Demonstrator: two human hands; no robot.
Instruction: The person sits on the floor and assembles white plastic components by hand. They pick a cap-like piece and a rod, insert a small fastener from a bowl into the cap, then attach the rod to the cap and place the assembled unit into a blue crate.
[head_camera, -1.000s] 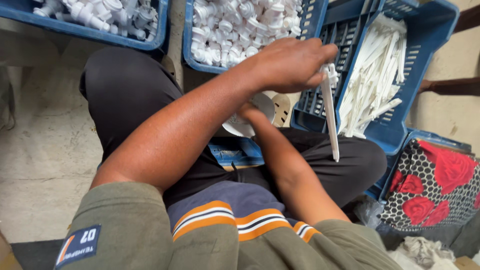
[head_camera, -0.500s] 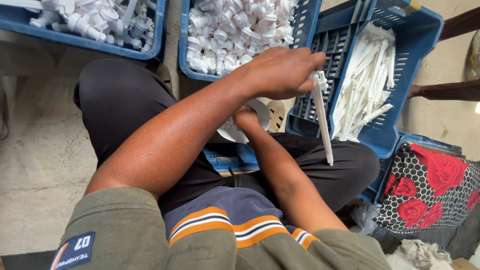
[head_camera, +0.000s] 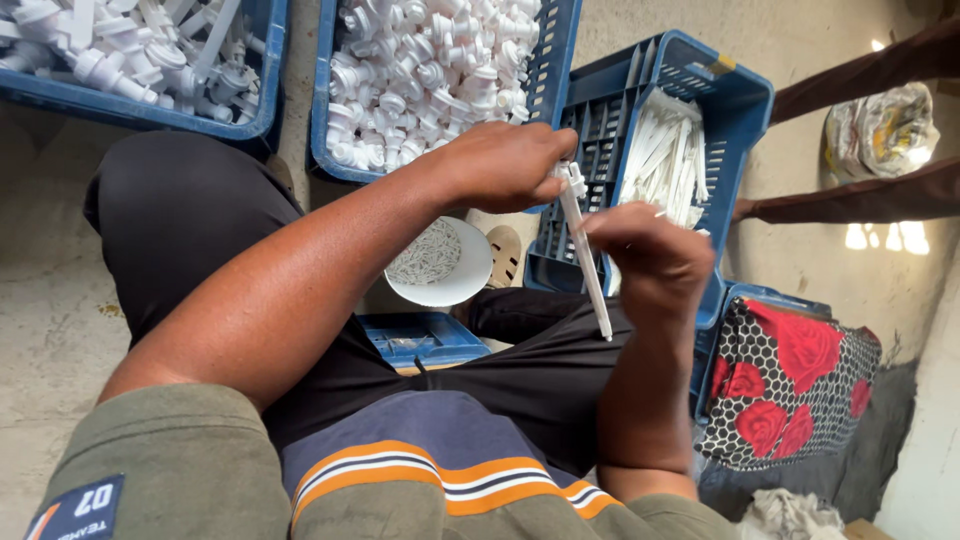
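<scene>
My left hand (head_camera: 505, 165) grips the top of a long white plastic tube (head_camera: 588, 270) with a small white fitting (head_camera: 572, 178) on its upper end. The tube hangs down over my lap. My right hand (head_camera: 655, 258) is raised beside the tube, its fingers pinched against the tube's upper part; whether it holds a small piece I cannot tell. Below my left forearm sits a white bowl (head_camera: 440, 262) of small thin white pieces.
A blue crate (head_camera: 545, 60) full of small white plastic fittings stands ahead. Another blue crate (head_camera: 260, 110) of larger white parts is at far left. A blue crate (head_camera: 735, 95) of long white tubes is at right. A red-flowered cloth (head_camera: 790, 385) lies lower right.
My right hand has come up from the bowl under my left arm to the tube's upper part. The left hand still holds the tube in about the same place.
</scene>
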